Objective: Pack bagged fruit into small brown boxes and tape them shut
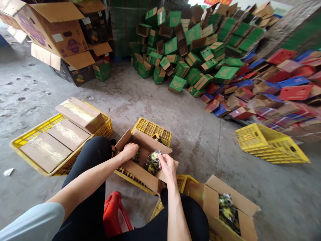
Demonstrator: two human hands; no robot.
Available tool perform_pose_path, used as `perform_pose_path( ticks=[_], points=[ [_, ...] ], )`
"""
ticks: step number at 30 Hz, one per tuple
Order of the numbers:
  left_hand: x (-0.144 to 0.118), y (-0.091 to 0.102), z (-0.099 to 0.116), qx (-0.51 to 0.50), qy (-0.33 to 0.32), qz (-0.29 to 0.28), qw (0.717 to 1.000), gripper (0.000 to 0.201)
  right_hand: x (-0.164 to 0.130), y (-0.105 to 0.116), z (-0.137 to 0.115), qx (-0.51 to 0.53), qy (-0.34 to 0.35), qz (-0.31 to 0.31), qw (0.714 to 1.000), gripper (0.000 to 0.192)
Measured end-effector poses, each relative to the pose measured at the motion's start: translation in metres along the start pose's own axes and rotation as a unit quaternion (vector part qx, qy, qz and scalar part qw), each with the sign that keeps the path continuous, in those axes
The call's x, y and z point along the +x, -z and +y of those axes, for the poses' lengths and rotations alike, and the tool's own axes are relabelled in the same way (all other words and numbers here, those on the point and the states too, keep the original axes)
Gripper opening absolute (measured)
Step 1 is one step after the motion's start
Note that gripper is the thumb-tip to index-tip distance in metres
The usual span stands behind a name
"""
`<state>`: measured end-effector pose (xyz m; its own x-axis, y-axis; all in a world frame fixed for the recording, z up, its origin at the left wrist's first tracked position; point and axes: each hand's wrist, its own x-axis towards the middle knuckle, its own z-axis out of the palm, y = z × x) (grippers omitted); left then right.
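Note:
An open brown cardboard box (140, 167) rests on a yellow plastic crate (152, 129) in front of my knees. My left hand (129, 150) reaches down inside the box, fingers curled over a dark packet that is mostly hidden. My right hand (167, 166) pinches the edge of a black and yellow wrapped packet (152, 162) lying in the box. A second open box (225, 207) at the lower right holds several similar packets (227, 212).
A yellow crate (22, 140) on the left carries three closed brown boxes. Another yellow crate (269, 144) lies tilted at the right. Heaps of green, red and blue cartons (225, 60) fill the back. A red stool (115, 211) sits between my legs.

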<state>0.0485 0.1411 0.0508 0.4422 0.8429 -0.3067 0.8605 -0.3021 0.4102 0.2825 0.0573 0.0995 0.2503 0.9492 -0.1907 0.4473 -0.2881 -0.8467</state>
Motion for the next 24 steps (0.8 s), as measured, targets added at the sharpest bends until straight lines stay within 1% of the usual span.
perform_pose_path(
  ticks=[2,5,7,8,11,14,17,19,22,24],
  points=[
    [-0.001,0.006,0.001,-0.015,-0.004,0.011,1.000,0.026,0.001,0.001,0.000,-0.011,0.001,0.009,1.000,0.055],
    [0.000,0.017,0.005,-0.058,-0.033,0.030,0.997,0.032,0.002,0.004,0.000,-0.055,0.010,0.032,0.998,0.052],
    [0.002,0.023,0.009,-0.139,-0.056,0.046,0.988,0.035,0.003,0.006,0.000,-0.107,0.025,0.052,0.993,0.048],
    [0.003,0.025,0.010,-0.193,-0.065,0.055,0.977,0.035,0.002,0.007,-0.001,-0.134,0.033,0.062,0.988,0.045],
    [0.008,0.026,0.015,-0.344,-0.070,0.091,0.932,0.030,0.002,0.010,-0.005,-0.202,0.038,0.079,0.976,0.035],
    [0.010,0.021,0.018,-0.460,-0.064,0.108,0.879,0.025,0.001,0.015,-0.011,-0.218,0.027,0.077,0.973,0.031],
    [0.009,0.017,0.020,-0.566,-0.041,0.084,0.819,0.025,0.000,0.026,-0.012,-0.189,0.024,0.072,0.979,0.029],
    [0.009,0.015,0.021,-0.617,-0.015,0.070,0.783,0.027,0.000,0.034,-0.010,-0.195,0.008,0.060,0.979,0.029],
    [0.006,0.016,0.022,-0.666,0.022,0.062,0.743,0.032,0.000,0.038,-0.004,-0.280,-0.030,0.022,0.959,0.025],
    [0.004,0.018,0.024,-0.691,0.035,0.056,0.720,0.036,-0.001,0.037,-0.001,-0.331,-0.039,0.024,0.943,0.021]
  ],
)
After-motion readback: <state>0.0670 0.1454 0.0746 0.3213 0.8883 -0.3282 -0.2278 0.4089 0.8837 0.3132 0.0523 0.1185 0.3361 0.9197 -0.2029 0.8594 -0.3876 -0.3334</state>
